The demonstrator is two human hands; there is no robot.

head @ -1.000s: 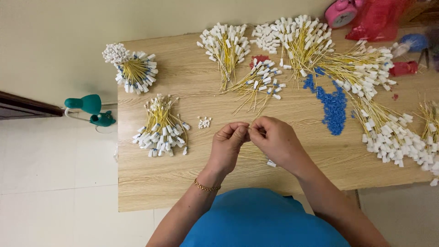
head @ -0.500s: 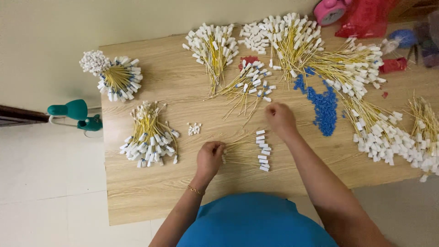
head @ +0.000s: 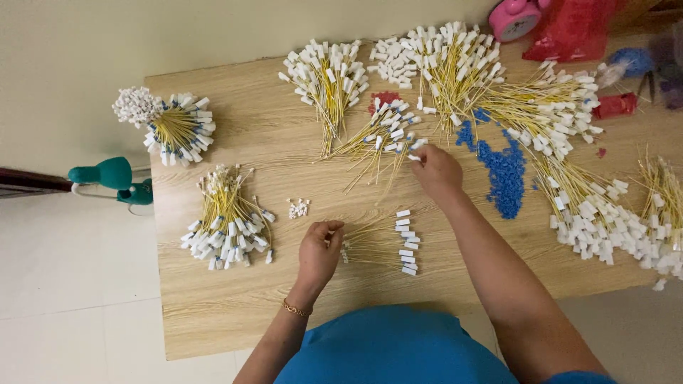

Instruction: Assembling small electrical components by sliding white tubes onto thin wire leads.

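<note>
My left hand (head: 319, 250) sits just below the middle of the frame, fingers curled in a loose pinch on the near ends of a small flat row of yellow wires (head: 380, 243) that lies on the wooden table (head: 213, 313), its white tags lined up on the right side. My right hand (head: 436, 171) reaches up toward the centre of the frame, fingers closed around a white tag (head: 415, 157) at the lower edge of a loose fan of tagged wires (head: 380, 139); how firmly I grip it I cannot tell. A small heap of white bits (head: 298, 208) lies just up and left of my left hand. A tied bundle (head: 228, 226) rests at the left, another bundle (head: 171, 126) in the upper left. Blue beads (head: 502, 167) are strewn right of my right hand, with big tagged heaps (head: 590, 213) along the right side.
</note>
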